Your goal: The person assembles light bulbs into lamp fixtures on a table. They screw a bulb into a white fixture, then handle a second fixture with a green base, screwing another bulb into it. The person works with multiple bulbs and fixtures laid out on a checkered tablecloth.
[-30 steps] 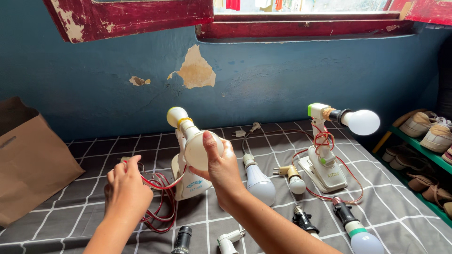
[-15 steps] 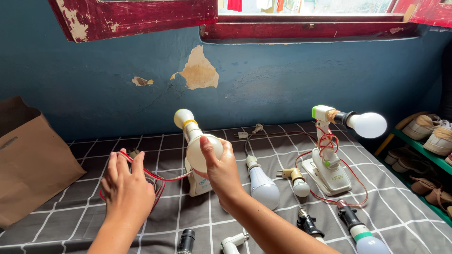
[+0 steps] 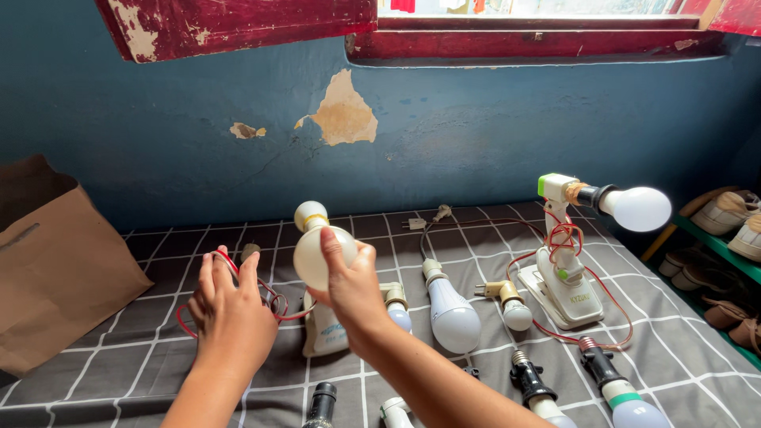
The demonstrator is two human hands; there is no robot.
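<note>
My right hand grips a round white bulb mounted in a white clip lamp that stands on the grey checked sheet. My left hand lies over a bundle of red cord to the lamp's left, fingers spread on the loops. The lamp's yellow-ringed socket points up and back.
A second clip lamp with a bulb and red wire stands at the right. Loose bulbs and black sockets lie across the sheet. A brown paper bag is at left, a shoe rack at right.
My left hand has drawn the red cord up and away from the lamp and now rests on it. The lamp and bulb tilted more upright in my right hand.
</note>
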